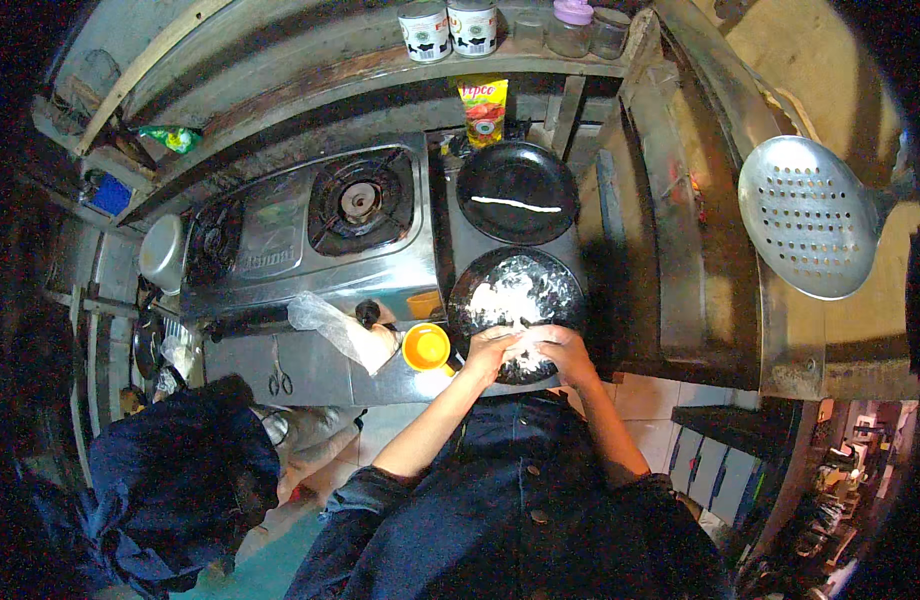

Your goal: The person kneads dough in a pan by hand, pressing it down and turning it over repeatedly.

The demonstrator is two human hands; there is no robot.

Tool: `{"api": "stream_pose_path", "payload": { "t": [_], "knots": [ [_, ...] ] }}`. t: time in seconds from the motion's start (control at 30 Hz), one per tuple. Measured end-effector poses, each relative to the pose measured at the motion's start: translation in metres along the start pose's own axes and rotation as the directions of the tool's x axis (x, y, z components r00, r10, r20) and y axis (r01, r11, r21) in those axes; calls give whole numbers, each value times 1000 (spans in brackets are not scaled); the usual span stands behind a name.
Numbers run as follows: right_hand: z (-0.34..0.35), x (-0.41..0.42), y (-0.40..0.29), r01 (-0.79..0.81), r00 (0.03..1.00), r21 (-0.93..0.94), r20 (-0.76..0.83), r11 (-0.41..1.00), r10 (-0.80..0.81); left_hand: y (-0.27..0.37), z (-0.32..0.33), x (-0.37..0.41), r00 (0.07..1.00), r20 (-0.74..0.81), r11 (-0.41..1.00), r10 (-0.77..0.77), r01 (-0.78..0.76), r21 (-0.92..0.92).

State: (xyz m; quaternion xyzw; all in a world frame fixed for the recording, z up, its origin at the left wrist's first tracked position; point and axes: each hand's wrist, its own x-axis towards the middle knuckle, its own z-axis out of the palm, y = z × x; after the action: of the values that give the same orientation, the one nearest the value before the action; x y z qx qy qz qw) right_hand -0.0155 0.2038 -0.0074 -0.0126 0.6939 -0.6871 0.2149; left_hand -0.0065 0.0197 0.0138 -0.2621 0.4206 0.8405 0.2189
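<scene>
Both my hands meet over the near part of a round black plate (471, 274) dusted with white flour (514, 289). My left hand (495, 352) and my right hand (561, 351) have their fingers together on a small pale piece that looks like dough (526, 341); the fingers partly hide it. Just beyond is a second round black plate (516, 169), on which a thin white strip of dough (516, 204) lies crosswise. A yellow cup (426, 347) stands left of my left hand, beside an open clear plastic bag (340, 326) with pale contents.
A steel two-burner gas stove (302, 225) stands at the left, scissors (280, 371) on the counter before it. A yellow pouch (485, 112) stands behind the plates. A perforated skimmer (812, 217) hangs at the right. Another person (182, 480) is at the lower left.
</scene>
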Motion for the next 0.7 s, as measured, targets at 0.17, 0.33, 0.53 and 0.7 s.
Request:
{"api": "stream_pose_path", "payload": {
  "t": [0.17,0.33,0.53,0.7],
  "knots": [
    [-11,2,17,-121,993,-56,-13,991,121,-4,-3,5,999,40,1000,-15,15,5],
    [-3,-2,-29,-161,985,226,98,961,142,16,2,-6,984,163,998,-69,68,14],
    [-2,10,-6,-77,996,-38,30,996,79,11,4,-2,977,147,908,152,-197,369],
    [-5,7,-8,-35,998,-56,59,998,39,16,-6,3,973,175,798,148,-222,560]
  ]
}}
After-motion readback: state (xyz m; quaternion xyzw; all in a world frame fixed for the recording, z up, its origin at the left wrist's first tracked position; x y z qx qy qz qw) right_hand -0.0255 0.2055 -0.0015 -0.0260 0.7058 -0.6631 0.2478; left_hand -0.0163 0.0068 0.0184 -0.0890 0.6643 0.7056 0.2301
